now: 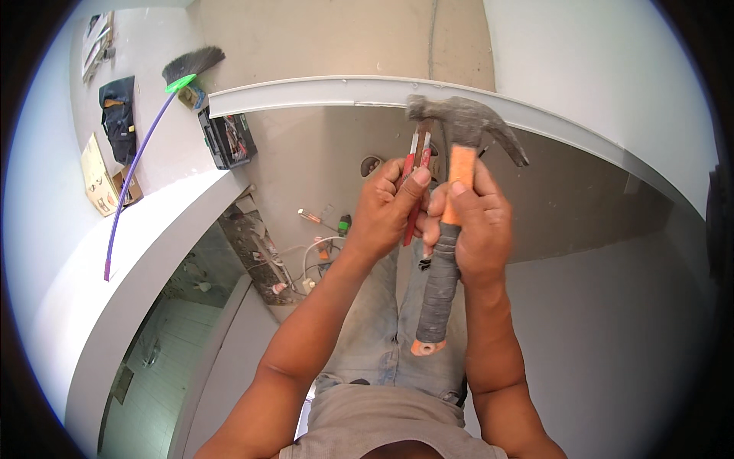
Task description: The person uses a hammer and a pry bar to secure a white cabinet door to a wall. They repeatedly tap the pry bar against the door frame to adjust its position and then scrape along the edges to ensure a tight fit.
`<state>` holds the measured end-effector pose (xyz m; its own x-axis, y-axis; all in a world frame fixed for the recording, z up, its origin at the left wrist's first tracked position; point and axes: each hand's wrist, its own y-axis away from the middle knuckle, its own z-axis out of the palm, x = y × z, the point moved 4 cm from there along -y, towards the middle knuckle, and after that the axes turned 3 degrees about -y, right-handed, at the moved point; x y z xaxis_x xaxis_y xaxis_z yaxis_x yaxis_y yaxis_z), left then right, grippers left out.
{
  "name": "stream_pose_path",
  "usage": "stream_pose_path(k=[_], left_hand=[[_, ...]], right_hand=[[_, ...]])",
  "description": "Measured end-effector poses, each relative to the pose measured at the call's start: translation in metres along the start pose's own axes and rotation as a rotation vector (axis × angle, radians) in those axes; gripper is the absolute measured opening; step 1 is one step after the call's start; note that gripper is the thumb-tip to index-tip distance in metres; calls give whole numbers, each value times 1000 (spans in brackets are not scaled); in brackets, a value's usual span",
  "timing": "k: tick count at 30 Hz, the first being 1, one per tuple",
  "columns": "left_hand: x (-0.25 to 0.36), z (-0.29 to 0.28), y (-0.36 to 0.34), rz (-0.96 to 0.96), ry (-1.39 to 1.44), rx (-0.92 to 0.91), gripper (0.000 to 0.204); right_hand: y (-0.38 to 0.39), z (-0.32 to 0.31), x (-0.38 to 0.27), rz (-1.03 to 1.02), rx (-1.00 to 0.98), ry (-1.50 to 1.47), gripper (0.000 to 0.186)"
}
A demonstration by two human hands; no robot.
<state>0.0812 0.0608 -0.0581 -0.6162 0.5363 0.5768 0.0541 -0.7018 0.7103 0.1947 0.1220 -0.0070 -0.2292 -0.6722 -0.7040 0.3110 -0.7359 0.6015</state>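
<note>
My left hand (386, 210) grips a slim red-and-silver tool (411, 164), whose exact kind I cannot make out, with the thumb along its side. In my right hand (487, 229) is a claw hammer (437, 287) with an orange handle wrapped in black tape, held high near the head. The hammer's head lies across the top, striking face to the left, close to the upper end of the red tool; whether they touch is unclear. Both hands are side by side before a long white metal strip (298, 93).
To the left stand a black toolbox (218, 145), a dark bag (118, 115) and an opened cardboard box (103, 180). A broom (182, 83) leans there with its purple handle. Cables and small tools (313, 245) lie on the floor left of my legs, beside a glass-fronted opening (176, 336).
</note>
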Motion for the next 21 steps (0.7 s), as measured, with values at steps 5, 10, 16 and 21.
stream_pose_path(k=[5, 10, 16, 21], left_hand=[[0, -3, -2, 5, -37, 27, 43], [1, -4, -1, -15, -90, 47, 44], [-1, -9, 0, 6, -147, 68, 45], [4, -7, 1, 17, -158, 77, 45]], right_hand=[[4, 3, 1, -124, 148, -65, 39], [-1, -7, -4, -46, 85, 3, 39], [0, -6, -1, -25, 75, -34, 38], [-1, -5, 0, -39, 63, -61, 38]])
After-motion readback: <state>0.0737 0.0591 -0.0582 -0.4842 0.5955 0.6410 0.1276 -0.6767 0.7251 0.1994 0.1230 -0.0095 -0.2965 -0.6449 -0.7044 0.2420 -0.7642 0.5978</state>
